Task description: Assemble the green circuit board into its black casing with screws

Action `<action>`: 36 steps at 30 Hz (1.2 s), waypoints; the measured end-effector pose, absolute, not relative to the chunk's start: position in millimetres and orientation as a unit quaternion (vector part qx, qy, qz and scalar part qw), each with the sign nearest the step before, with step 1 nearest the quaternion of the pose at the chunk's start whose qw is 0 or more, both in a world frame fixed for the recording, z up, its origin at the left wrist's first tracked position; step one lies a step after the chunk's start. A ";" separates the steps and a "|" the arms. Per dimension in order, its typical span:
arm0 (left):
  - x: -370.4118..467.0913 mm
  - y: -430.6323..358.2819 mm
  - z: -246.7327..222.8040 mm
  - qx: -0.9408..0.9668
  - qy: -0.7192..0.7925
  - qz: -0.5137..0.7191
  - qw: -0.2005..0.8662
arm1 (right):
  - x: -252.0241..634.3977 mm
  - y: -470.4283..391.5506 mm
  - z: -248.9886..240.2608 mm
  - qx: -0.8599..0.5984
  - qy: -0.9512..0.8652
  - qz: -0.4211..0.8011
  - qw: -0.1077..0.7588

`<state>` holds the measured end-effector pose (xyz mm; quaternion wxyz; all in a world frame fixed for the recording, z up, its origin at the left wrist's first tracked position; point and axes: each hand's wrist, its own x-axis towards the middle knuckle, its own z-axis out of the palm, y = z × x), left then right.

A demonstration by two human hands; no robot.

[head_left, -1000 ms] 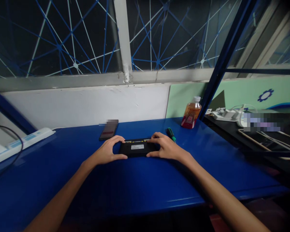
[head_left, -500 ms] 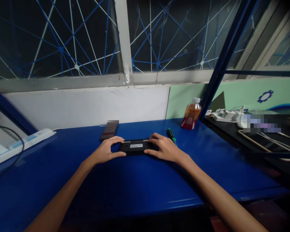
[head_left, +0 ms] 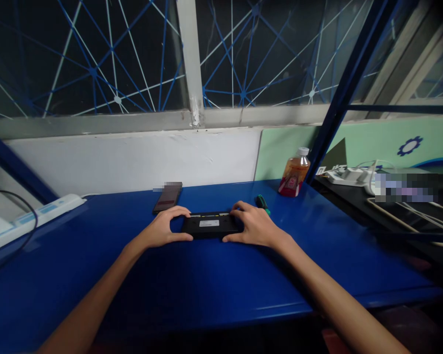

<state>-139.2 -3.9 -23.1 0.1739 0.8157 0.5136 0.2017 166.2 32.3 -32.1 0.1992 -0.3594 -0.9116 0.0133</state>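
Note:
Between my hands is a flat black box-shaped device (head_left: 221,227) with a white label on its upper face. Small pale and yellow parts show along its far edge; its exact kind is unclear. My left hand (head_left: 162,228) grips the left end, thumb at the near edge and fingers at the far edge. At the other end my right hand (head_left: 253,225) holds it the same way, its fingers curled over the far corner. A green-and-black screwdriver handle (head_left: 262,203) lies just beyond my right hand. Behind my left hand rests a dark phone (head_left: 169,196).
The blue tabletop (head_left: 206,285) carries a bottle of amber drink (head_left: 294,174) at the back right. A white power strip (head_left: 55,214) with a black cable lies at the left. Blue frame posts (head_left: 339,103) rise at both sides. Chargers and cables (head_left: 354,176) crowd a dark surface at right.
The device's far edge has tipped slightly, so its yellow parts now show. My right hand has shifted a little with it, and both hands keep their hold. The view has moved slightly.

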 end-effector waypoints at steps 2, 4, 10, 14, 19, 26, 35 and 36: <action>-139.2 -3.6 -23.5 0.815 0.516 0.198 0.174 | 166.2 32.8 -32.5 -0.360 -0.912 0.013 0.197; -139.0 -3.3 -24.6 0.816 0.517 0.195 0.171 | 165.8 33.2 -32.9 -0.359 -0.913 0.010 0.196; -137.2 -4.0 -26.9 0.816 0.521 0.191 0.165 | 164.8 33.1 -34.3 -0.347 -0.918 0.016 0.193; -136.3 -4.9 -26.4 0.815 0.519 0.196 0.166 | 164.8 33.0 -34.1 -0.355 -0.916 0.022 0.183; -135.5 -5.6 -24.1 0.815 0.516 0.205 0.165 | 165.4 34.2 -34.6 -0.350 -0.917 0.029 0.190; -135.5 -6.3 -21.6 0.801 0.531 0.214 0.178 | 165.8 33.7 -31.7 -0.361 -0.911 0.048 0.193; -137.0 -5.4 -24.0 0.816 0.504 0.223 0.173 | 165.0 32.3 -31.7 -0.353 -0.913 0.053 0.196; -137.0 -5.6 -23.9 0.818 0.502 0.220 0.175 | 165.2 32.6 -32.0 -0.352 -0.914 0.052 0.195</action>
